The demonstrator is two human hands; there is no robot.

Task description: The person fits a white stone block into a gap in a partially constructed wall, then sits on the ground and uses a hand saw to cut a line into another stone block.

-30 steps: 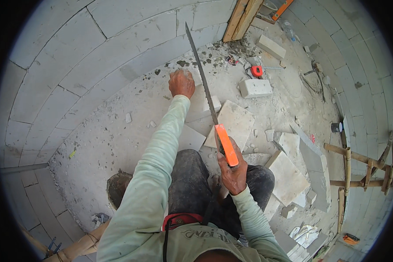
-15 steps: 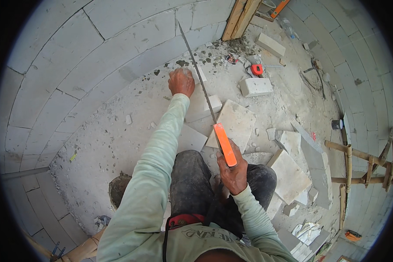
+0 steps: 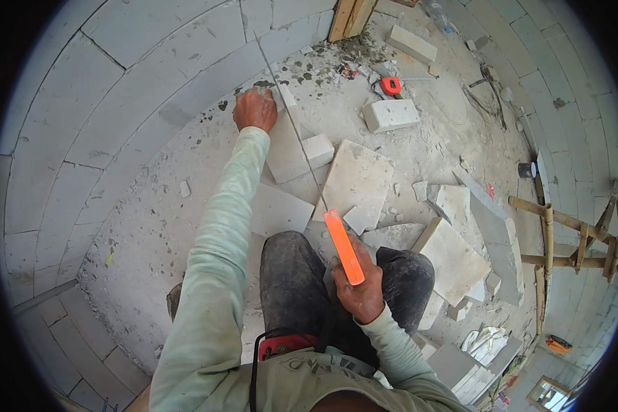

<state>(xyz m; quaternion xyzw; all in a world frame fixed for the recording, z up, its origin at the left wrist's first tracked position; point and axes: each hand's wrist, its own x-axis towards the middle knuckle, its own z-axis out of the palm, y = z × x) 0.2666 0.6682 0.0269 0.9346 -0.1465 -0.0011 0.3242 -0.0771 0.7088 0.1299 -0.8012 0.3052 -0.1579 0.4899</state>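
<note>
My right hand [image 3: 361, 288] is wrapped round the orange handle of a hand saw [image 3: 343, 247]. Its long thin blade points away from me, edge-on, slanting up to the left across a pale block [image 3: 288, 101]. My left hand [image 3: 255, 110] is closed at the left side of that block, close to the blade; its fingertips are hidden. Under the near part of the saw lie a larger white block [image 3: 302, 156] and a flat square slab [image 3: 358, 180]. A small broken chip [image 3: 362, 218] rests at the slab's near edge, by the saw handle.
A block wall [image 3: 165, 75] curves along the left. Beyond the slabs are a red tape measure [image 3: 391, 86] and loose blocks [image 3: 391, 115]. Broken slabs [image 3: 453, 261] lie at my right knee, with a bamboo frame [image 3: 548, 250] farther right. Rubble dots the dusty floor.
The saw and my right hand have moved a little toward me and left in the picture. My left hand stays closed at the block; the whole view has shifted slightly.
</note>
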